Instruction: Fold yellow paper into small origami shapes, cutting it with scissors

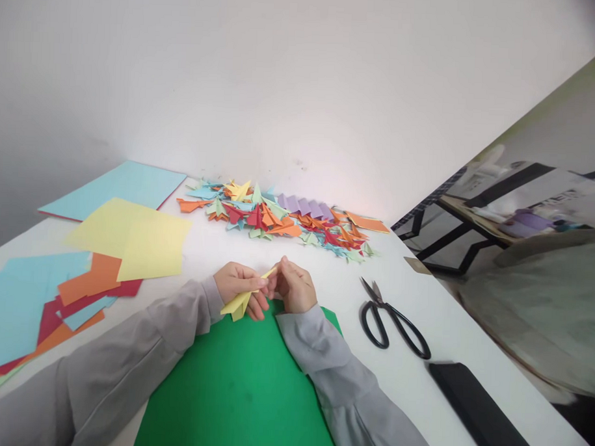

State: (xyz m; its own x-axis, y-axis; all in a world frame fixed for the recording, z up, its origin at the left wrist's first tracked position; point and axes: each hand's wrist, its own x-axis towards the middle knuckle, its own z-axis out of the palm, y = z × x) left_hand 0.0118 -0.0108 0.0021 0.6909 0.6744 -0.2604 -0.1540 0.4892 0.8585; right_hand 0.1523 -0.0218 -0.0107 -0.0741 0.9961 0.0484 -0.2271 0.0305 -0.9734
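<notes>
A small yellow paper plane (pixel 238 305) is held up over the green sheet (pixel 233 383). My left hand (pixel 240 286) pinches its folded body between thumb and fingers, with the wings spread toward the lower left. At the pointed end, my right hand (pixel 295 287) is closed, its thumb and fingertips on the narrow tip. The fingertips partly cover that tip. Beyond both hands lies a long heap of small folded paper planes (pixel 278 219) in red, orange, green, blue and yellow, along the wall.
Left are yellow sheets (pixel 155 244), a blue sheet stack (pixel 118 187) and loose coloured paper pieces (pixel 90 281). Purple pleated paper (pixel 305 207) and orange paper (pixel 368 222) lie by the heap. Black-handled scissors (pixel 392 317) and a black flat object (pixel 481 411) lie right, near the table edge.
</notes>
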